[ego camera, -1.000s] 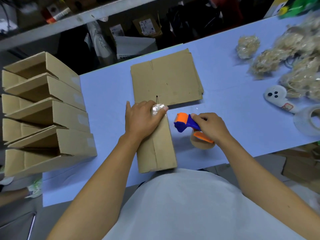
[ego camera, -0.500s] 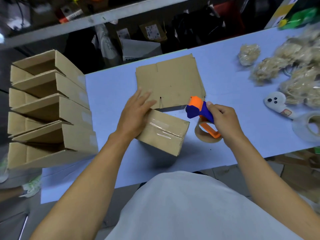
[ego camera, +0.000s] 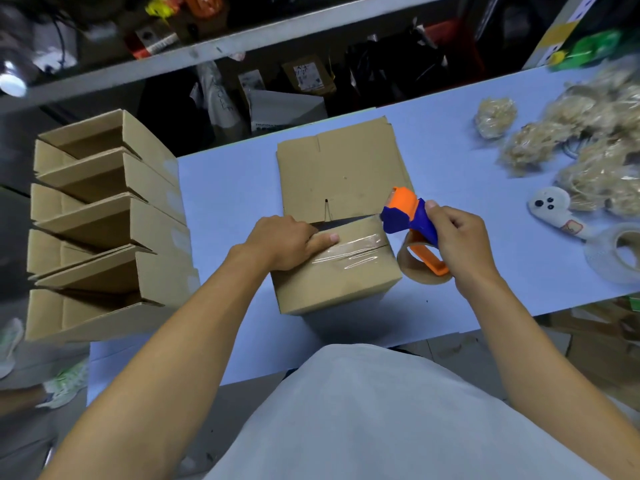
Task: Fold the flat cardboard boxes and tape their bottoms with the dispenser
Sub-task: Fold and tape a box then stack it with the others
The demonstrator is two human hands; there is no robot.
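Observation:
A small folded cardboard box (ego camera: 332, 271) stands on the blue table (ego camera: 228, 188) with its bottom up and a strip of clear tape across the seam. My left hand (ego camera: 284, 242) grips its far left edge, thumb pressed on the tape. The orange and blue tape dispenser (ego camera: 412, 226) is in my right hand (ego camera: 460, 247), its head touching the box's right top corner. Behind the box lies a stack of flat cardboard boxes (ego camera: 343, 168).
Several folded open boxes (ego camera: 100, 216) are stacked on their sides at the left table edge. At the right lie clumps of straw-like filler (ego camera: 571, 147), a white dispenser (ego camera: 557, 213) and a white tape roll (ego camera: 616, 254). Cluttered shelves stand behind the table.
The box was lying flat under my left hand; it now stands bottom up. My left hand now grips its far edge. The dispenser rose from the table to the box's right corner.

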